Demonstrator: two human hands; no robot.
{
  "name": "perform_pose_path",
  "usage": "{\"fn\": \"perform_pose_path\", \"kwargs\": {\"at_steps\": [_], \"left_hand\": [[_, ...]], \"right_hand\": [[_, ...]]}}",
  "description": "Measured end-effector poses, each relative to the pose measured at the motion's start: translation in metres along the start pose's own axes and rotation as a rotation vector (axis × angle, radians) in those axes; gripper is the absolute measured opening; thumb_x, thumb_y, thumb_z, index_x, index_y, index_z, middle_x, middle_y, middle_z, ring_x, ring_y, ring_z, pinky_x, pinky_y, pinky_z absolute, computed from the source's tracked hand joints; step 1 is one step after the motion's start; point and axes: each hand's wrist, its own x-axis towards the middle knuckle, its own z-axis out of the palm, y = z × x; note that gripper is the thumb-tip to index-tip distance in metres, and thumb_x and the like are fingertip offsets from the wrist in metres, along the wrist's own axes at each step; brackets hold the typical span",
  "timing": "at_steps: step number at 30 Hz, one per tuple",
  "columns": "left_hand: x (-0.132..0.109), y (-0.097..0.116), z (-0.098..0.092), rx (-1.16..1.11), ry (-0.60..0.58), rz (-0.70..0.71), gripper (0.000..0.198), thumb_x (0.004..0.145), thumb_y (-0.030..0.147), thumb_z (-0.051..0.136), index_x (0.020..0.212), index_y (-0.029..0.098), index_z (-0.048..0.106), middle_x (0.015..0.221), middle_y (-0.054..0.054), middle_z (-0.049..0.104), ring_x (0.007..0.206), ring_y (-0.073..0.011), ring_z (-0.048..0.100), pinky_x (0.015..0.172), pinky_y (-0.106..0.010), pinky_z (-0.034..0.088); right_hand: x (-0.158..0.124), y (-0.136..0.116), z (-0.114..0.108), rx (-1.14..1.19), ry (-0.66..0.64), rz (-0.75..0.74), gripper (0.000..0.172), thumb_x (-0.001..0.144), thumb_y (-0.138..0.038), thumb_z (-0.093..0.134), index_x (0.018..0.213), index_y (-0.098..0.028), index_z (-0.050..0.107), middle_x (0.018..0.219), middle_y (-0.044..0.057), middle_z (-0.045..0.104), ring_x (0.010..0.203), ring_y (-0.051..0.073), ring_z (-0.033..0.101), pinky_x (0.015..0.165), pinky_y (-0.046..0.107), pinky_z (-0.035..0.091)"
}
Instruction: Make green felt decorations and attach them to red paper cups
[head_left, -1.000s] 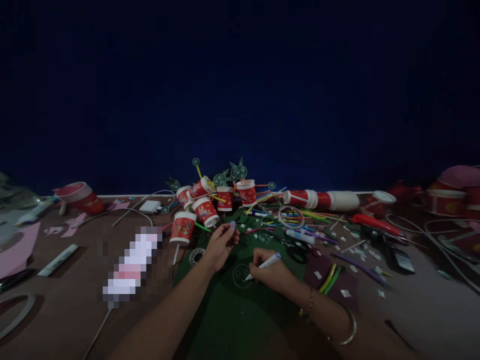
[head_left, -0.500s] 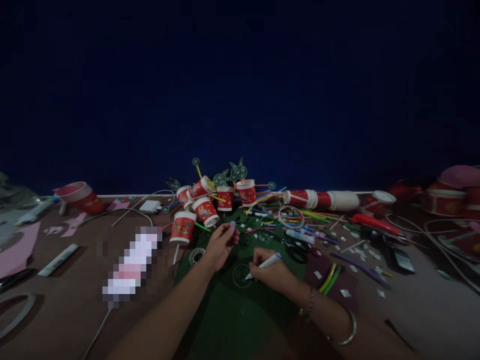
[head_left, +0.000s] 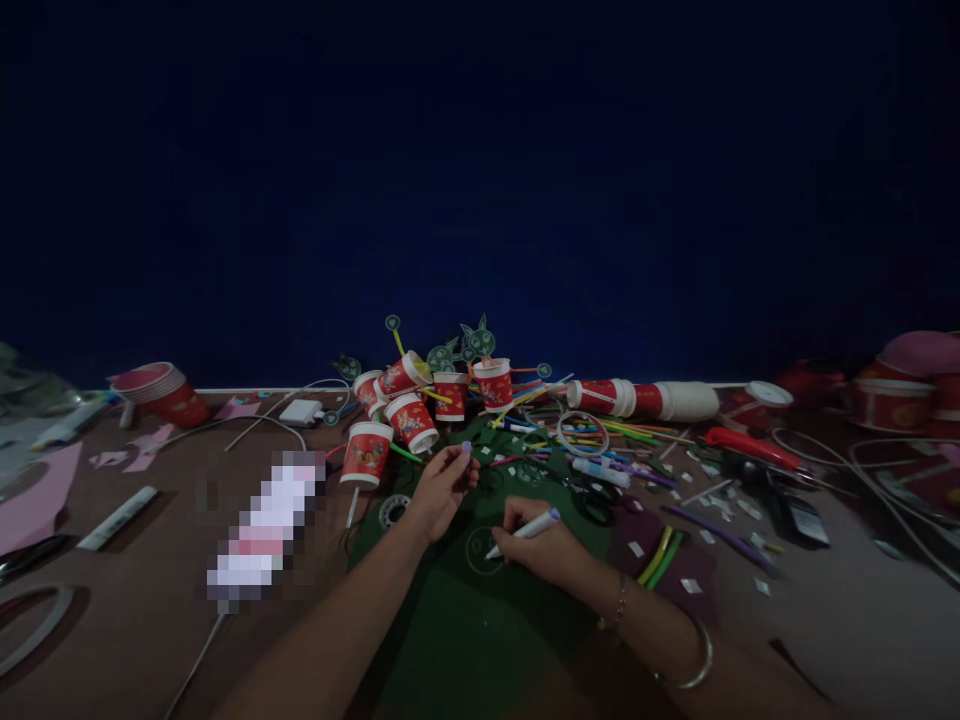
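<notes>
My right hand [head_left: 534, 542] grips a white marker [head_left: 538, 523] with a violet end, its tip on the dark green sheet [head_left: 480, 650]. Under the tip is a round face [head_left: 480, 550] drawn in pale line, with eyes inside it. My left hand [head_left: 442, 492] is pinched around a small violet marker cap [head_left: 466, 449], held above the sheet. Left of that wrist lies a roll of tape [head_left: 393, 512]. Black-handled scissors [head_left: 596, 500] rest on the sheet's right side, partly in shadow.
Red paper cups [head_left: 365, 455], some with pipe cleaners and drawn paper cutouts, crowd the back. A row of stacked cups [head_left: 637, 400] lies behind colored pipe cleaners [head_left: 622, 432]. A red-handled tool [head_left: 754, 448], a cable [head_left: 199, 660] and pink paper [head_left: 45, 500] lie around.
The marker tip has shifted slightly left within the drawn face, my right hand moving with it. My left hand stays in place with the cap.
</notes>
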Motion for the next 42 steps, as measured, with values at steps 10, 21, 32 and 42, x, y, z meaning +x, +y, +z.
{"fn": "perform_pose_path", "kwargs": {"at_steps": [10, 21, 32, 42], "left_hand": [[-0.0006, 0.0001, 0.0001, 0.002, -0.006, 0.002, 0.024, 0.067, 0.028, 0.073, 0.083, 0.015, 0.06, 0.07, 0.0, 0.062, 0.058, -0.006, 0.055, 0.055, -0.016, 0.043], [-0.0003, -0.0005, -0.0002, 0.005, -0.006, 0.002, 0.024, 0.067, 0.029, 0.073, 0.083, 0.015, 0.061, 0.07, 0.0, 0.062, 0.058, -0.0059, 0.055, 0.056, -0.016, 0.043], [-0.001, -0.0002, -0.0003, 0.009, -0.015, 0.008, 0.025, 0.068, 0.028, 0.073, 0.084, 0.015, 0.06, 0.07, 0.0, 0.062, 0.059, -0.0059, 0.055, 0.056, -0.016, 0.043], [-0.0023, 0.0017, 0.0012, 0.002, -0.012, -0.005, 0.028, 0.065, 0.031, 0.075, 0.084, 0.016, 0.061, 0.07, 0.0, 0.062, 0.059, -0.0061, 0.055, 0.056, -0.016, 0.043]], "right_hand": [[0.0009, -0.0014, 0.0004, -0.018, -0.025, 0.006, 0.019, 0.067, -0.021, 0.058, 0.055, -0.018, 0.044, 0.046, -0.005, 0.048, 0.043, 0.007, 0.039, 0.041, 0.017, 0.027], [-0.0009, -0.0007, 0.0018, 0.006, -0.04, 0.01, 0.02, 0.068, -0.024, 0.061, 0.057, -0.018, 0.045, 0.048, -0.005, 0.051, 0.044, 0.008, 0.043, 0.041, 0.017, 0.029], [-0.0001, -0.001, 0.002, 0.003, -0.023, 0.012, 0.019, 0.068, -0.022, 0.06, 0.056, -0.018, 0.046, 0.047, -0.006, 0.05, 0.043, 0.008, 0.042, 0.04, 0.016, 0.029], [-0.0017, -0.0027, 0.0009, -0.001, -0.024, -0.001, 0.019, 0.068, -0.021, 0.06, 0.056, -0.018, 0.045, 0.047, -0.006, 0.05, 0.043, 0.007, 0.042, 0.041, 0.016, 0.029]]}}
